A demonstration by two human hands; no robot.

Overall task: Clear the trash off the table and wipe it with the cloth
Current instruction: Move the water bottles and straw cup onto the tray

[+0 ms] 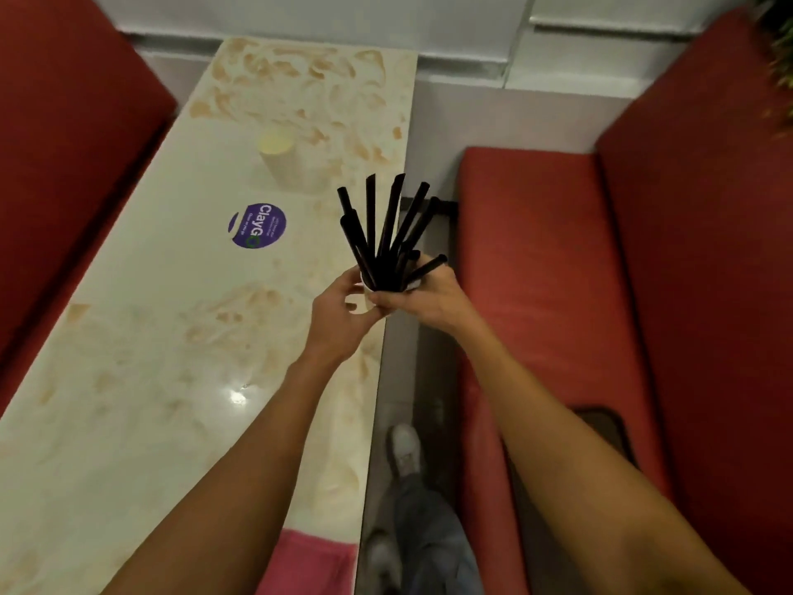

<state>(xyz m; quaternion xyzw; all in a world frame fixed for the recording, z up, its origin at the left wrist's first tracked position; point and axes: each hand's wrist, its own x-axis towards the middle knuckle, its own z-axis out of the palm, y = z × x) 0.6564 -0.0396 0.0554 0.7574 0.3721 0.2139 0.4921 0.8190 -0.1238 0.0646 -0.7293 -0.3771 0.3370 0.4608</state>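
Gripping white cup (365,290) crammed with black straws (388,234) over 3 o'clock edge of marbled table (128,380): right hand (429,300) curled round cup, left hand (339,322) pinching its near side. Standing toward 12 o'clock, yellow paper cup (283,161); purple ClayGo sticker (256,225) just nearer. Lying at 6 o'clock edge, pink cloth (309,564). Flanking at 9 and 3 o'clock, red benches (536,272).

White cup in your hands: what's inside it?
Black straws stand in the white cup, fanning above its rim. The left grip and right grip cover its walls, so anything below is hidden.
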